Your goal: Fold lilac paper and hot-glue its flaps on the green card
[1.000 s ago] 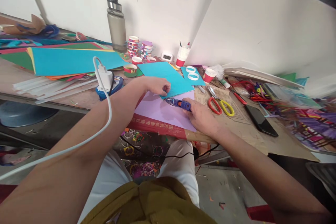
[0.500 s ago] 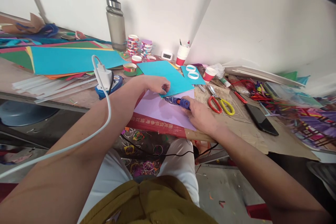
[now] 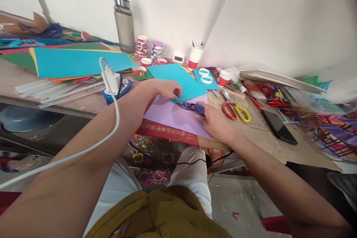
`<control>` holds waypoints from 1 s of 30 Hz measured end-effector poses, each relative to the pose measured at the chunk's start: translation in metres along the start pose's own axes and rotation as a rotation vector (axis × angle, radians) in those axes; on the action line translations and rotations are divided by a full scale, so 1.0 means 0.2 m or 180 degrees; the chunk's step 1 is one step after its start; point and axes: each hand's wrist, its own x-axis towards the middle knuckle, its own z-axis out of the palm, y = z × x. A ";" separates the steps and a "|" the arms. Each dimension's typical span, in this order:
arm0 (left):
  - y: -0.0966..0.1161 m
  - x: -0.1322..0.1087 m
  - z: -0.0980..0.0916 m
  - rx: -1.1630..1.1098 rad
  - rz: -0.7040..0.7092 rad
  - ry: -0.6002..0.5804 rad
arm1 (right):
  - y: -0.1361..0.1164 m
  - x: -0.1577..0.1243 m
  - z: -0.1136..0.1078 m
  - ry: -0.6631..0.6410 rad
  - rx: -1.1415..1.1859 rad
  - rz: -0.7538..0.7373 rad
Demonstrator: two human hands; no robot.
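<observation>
Right grip [image 3: 216,119] on glue gun [image 3: 199,109], probably; red strip [image 3: 167,131] Chinese-lettered.

A cluttered worktable [image 3: 7,78] carries brown cardboard [image 3: 260,137] on its right side, with red-and-yellow-handled scissors [image 3: 231,103] and a black smartphone [image 3: 279,127] lying on it. A lilac paper sheet [image 3: 181,119] lies near the front edge; translucent white strips [image 3: 36,92] and a blue power socket [image 3: 109,98] rest leftward.

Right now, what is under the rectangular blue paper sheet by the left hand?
A lavender paper sheet shows past the near edge of the rectangular blue paper sheet. How far it continues underneath is covered.
</observation>
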 end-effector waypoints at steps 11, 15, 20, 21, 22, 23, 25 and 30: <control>0.00 0.01 0.01 -0.0070 -0.0073 -0.0036 | 0.13 0.04 -0.02 0.0273 -0.0165 0.0615; 0.01 0.01 0.00 -0.0104 -0.0136 -0.0030 | 0.12 0.05 -0.03 0.0275 -0.0282 0.0972; 0.02 0.01 0.00 -0.0145 -0.0088 0.0002 | 0.10 0.06 -0.01 0.0380 -0.0047 0.0791; 0.02 0.01 0.00 -0.0163 -0.0087 0.0012 | 0.09 0.06 -0.01 0.0391 0.0002 0.0767; 0.02 0.01 0.00 -0.0186 -0.0090 0.0024 | 0.09 0.06 0.00 0.0401 0.0032 0.0765; 0.02 0.01 0.00 -0.0204 -0.0091 0.0031 | 0.09 0.07 0.00 0.0413 0.0040 0.0775; 0.02 0.01 0.00 -0.0205 -0.0079 0.0040 | 0.09 0.07 -0.01 0.0444 -0.0001 0.0834; 0.02 0.01 0.01 -0.0069 -0.0070 0.0080 | 0.08 0.07 -0.04 0.0439 -0.0189 0.1113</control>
